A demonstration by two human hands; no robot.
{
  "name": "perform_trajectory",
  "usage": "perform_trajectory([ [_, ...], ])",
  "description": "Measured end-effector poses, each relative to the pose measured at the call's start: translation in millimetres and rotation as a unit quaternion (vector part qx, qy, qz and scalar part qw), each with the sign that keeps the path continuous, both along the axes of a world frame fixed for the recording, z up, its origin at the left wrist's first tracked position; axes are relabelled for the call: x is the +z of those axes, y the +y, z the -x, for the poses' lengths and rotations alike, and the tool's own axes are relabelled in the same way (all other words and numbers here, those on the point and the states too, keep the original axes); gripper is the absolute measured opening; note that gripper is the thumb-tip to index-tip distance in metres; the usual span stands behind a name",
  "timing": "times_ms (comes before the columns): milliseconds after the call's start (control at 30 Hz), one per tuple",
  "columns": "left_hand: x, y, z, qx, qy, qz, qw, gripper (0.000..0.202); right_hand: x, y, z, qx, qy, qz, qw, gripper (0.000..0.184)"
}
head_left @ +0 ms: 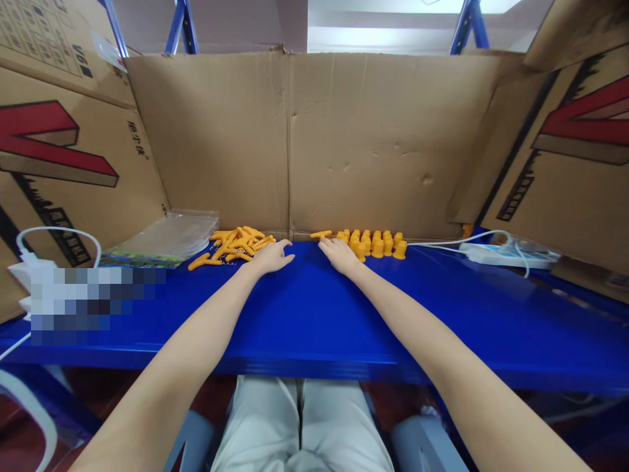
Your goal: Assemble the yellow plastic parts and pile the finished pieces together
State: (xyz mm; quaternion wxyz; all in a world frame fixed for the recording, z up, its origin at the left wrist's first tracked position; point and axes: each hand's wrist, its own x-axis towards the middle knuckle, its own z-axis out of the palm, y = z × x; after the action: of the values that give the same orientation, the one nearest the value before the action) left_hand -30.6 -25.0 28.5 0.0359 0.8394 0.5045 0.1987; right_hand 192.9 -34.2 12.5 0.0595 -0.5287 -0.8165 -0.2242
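Observation:
My left hand (273, 257) hovers or rests at the right edge of a heap of orange branched plastic pieces (239, 242). Its thumb and forefinger are apart, with nothing visible between them. Toward the back of the table, my right hand (340, 254) has its fingers together at a single orange branched piece (321, 234); the lower part of that piece is hidden behind the fingertips. Directly right of this hand stand several orange cup-like pieces (377, 246) in rows, upright on the blue tabletop (304, 308). The hand covers part of the nearest ones.
Cardboard panels (373, 137) wall in the table's back and sides. Clear plastic bags (171, 236) lie at the left, near a white plug (39, 275) with a cable. A white power strip (508, 255) lies at the right. The table's front edge (314, 367) crosses above my legs.

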Motion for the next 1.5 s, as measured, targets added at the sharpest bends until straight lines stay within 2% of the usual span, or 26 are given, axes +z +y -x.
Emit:
perform_trajectory([
  [200,0.1,2,0,-0.008,0.014,0.008,1.0,0.047,-3.1,1,-1,-0.011,0.044,0.01,0.999,0.044],
  [700,-2.1,4,1,-0.025,0.005,0.015,1.0,0.039,-7.6,8,-4,-0.023,0.061,0.024,0.998,0.05],
  [900,-0.8,3,0,-0.03,-0.004,0.021,0.999,0.035,-10.4,10,-4,-0.026,0.063,0.055,0.996,0.045],
  [1133,0.3,1,0,-0.035,-0.007,0.031,0.999,0.033,-17.3,13,-11,-0.029,0.087,0.038,0.995,0.044],
  [1233,2.0,-1,0,-0.038,-0.006,0.04,0.998,0.032,-9.4,6,-12,-0.026,0.095,0.035,0.995,0.047],
  [1333,3.8,-3,-1,-0.038,-0.001,0.048,0.998,0.032,10.0,-5,-15,-0.034,0.138,0.009,0.99,0.047],
  [1400,4.4,-4,-1,-0.036,0.002,0.051,0.998,0.032,26.8,-11,-19,-0.064,0.184,-0.012,0.981,0.044],
  [1500,4.4,-5,-2,-0.034,0.006,0.053,0.998,0.031,48.6,-17,-28,-0.133,0.24,0.021,0.961,0.037],
])
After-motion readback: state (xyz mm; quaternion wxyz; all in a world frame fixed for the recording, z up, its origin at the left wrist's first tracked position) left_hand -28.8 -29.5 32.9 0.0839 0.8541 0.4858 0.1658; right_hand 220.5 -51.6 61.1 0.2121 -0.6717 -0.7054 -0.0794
